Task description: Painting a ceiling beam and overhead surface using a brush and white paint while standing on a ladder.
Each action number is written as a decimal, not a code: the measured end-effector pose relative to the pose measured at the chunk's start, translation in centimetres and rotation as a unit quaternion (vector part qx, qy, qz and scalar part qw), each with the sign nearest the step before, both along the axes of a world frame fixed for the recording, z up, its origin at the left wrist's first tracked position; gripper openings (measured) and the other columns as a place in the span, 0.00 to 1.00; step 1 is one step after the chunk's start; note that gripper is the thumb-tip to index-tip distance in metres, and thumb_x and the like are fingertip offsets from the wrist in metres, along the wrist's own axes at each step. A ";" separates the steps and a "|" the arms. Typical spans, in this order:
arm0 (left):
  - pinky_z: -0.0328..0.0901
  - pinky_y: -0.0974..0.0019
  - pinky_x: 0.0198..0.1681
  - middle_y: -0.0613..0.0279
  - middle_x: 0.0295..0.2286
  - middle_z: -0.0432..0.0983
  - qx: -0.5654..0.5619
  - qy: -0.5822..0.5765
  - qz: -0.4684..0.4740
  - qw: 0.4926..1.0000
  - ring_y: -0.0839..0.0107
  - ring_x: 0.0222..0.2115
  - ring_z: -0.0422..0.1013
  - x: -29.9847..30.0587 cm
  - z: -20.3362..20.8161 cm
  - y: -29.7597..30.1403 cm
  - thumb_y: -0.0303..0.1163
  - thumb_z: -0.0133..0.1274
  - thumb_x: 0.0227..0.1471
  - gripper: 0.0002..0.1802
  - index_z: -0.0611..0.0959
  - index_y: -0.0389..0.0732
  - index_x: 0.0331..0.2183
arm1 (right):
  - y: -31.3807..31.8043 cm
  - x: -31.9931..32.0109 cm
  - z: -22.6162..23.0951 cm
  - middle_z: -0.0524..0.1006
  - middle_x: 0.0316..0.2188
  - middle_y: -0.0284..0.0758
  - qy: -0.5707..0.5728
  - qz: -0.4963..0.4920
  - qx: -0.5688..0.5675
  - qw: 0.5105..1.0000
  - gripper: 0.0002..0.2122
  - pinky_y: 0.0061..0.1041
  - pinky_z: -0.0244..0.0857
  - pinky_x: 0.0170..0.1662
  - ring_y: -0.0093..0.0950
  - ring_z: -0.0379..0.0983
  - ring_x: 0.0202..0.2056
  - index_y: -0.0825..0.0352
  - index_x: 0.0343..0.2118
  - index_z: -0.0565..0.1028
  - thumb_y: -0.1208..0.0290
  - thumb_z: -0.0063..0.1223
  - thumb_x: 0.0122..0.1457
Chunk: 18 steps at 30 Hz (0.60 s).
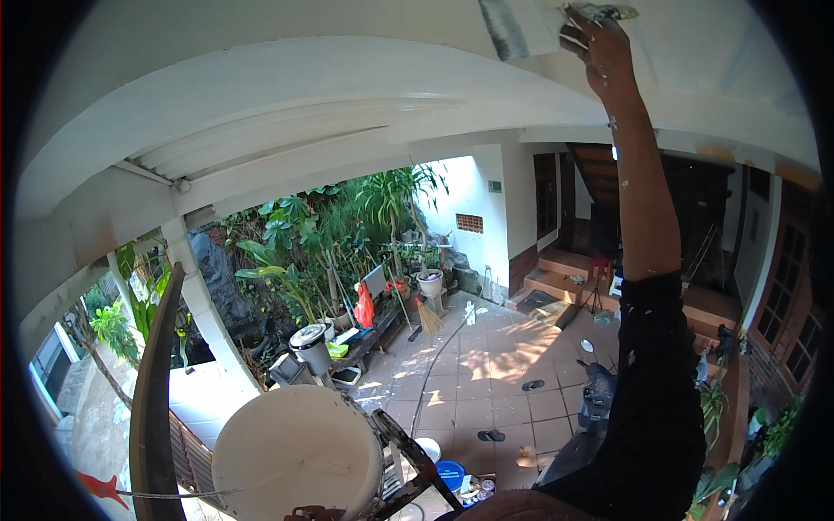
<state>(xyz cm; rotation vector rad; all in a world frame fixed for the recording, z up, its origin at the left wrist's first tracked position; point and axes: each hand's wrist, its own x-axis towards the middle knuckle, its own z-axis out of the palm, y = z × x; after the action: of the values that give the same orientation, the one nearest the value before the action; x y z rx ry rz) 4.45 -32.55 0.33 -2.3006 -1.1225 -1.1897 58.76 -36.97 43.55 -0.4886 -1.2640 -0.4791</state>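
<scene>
Fingers of the raised right hand [604,52] clasp a broad, white-and-grey paintbrush [511,31] up at the pale ceiling [365,19], bristles pointing left, handle right, long axis running crosswise; left hand's grip, can't tell!
</scene>
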 end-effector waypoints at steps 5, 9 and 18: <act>0.63 0.56 0.26 0.65 0.27 0.78 0.002 -0.007 -0.015 1.000 0.62 0.25 0.73 -0.3 -0.3 0.3 0.45 0.63 0.43 0.10 0.86 0.52 0.26 | -4.2 11.7 -1.9 0.80 0.38 0.36 0.109 -0.082 0.043 0.990 0.13 0.32 0.77 0.42 0.32 0.79 0.36 0.70 0.44 0.74 0.69 0.60 0.61; 0.63 0.56 0.26 0.65 0.27 0.78 0.008 -0.014 -0.011 1.000 0.62 0.25 0.73 -0.1 -0.2 0.4 0.45 0.63 0.43 0.10 0.86 0.52 0.26 | -5.1 14.3 -0.7 0.82 0.35 0.41 0.154 -0.305 0.115 0.933 0.16 0.35 0.76 0.42 0.35 0.81 0.36 0.69 0.41 0.77 0.65 0.67 0.54; 0.64 0.56 0.26 0.65 0.28 0.78 0.009 -0.017 -0.005 1.000 0.62 0.26 0.73 0.4 0.0 0.3 0.45 0.62 0.44 0.10 0.86 0.52 0.26 | 0.7 1.9 5.7 0.83 0.38 0.41 0.072 -0.553 0.152 0.816 0.20 0.40 0.72 0.45 0.42 0.80 0.41 0.65 0.43 0.79 0.55 0.65 0.52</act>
<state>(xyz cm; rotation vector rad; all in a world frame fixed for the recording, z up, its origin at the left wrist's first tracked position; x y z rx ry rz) 4.88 -32.24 0.28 -2.2821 -1.1091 -1.2428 60.70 -36.25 49.25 -0.9500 -0.6125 -1.5677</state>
